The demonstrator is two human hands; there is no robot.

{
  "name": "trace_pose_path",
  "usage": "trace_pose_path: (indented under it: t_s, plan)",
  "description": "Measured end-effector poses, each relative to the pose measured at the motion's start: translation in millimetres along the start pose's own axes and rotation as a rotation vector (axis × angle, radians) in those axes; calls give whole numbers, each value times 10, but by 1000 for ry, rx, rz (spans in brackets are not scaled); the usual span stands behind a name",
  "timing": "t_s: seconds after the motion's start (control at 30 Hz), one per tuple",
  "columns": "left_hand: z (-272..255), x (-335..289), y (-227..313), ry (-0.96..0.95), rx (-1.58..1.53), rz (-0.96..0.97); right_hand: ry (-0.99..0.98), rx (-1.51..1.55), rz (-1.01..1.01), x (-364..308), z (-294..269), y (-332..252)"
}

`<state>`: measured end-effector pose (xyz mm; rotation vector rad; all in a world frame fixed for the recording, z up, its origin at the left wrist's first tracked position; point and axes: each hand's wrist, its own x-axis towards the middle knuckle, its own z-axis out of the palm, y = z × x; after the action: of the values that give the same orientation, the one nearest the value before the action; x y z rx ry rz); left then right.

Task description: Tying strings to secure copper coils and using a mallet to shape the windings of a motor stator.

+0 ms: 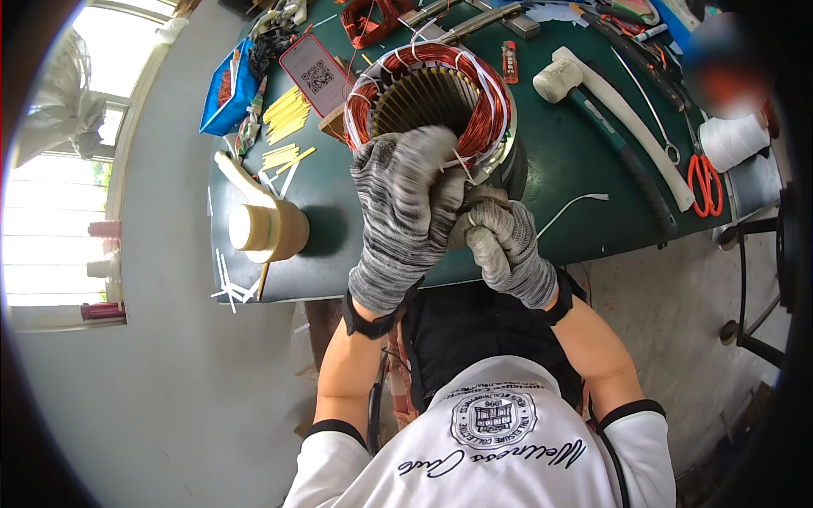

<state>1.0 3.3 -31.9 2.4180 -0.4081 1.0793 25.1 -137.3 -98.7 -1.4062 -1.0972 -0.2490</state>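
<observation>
A motor stator [428, 93] with red-brown copper windings [489, 85] stands on the green table, its slotted bore facing up. White lacing cord [461, 161] binds the coil ends. My left hand [398, 212], in a grey striped knit glove, lies against the stator's near rim; motion smears its fingers. My right hand [506, 245], gloved alike, is closed just beside it at the near right of the rim. From its fist a white cord [563, 209] trails right across the table, ending in a frayed tip. What lies between the two hands is hidden.
Left of the stator are a tape roll [271, 230], yellow strips [288, 114], a phone [318, 74] and a blue bin [230, 91]. To the right lie a white-headed mallet [559, 80], red-handled scissors [705, 182], a lighter [509, 62] and a white cord spool [732, 142].
</observation>
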Motion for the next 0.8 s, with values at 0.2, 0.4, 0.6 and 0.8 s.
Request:
trace_pose_path:
  t_s: [0.2, 0.4, 0.6, 0.8]
  plan:
    - [-40, 139, 91, -133, 230, -36, -28, -179, -143, -30, -400, -80]
    - [-225, 160, -34, -197, 169, 15, -381, -924, 614, -1968, -2310, -575]
    - [-329, 294, -61, -350, 48, -106, -203, -291, 996, -1262, -1601, -1132]
    - [-368, 399, -179, -521, 232, 80, 231, -336, 263, 149, -747, -553]
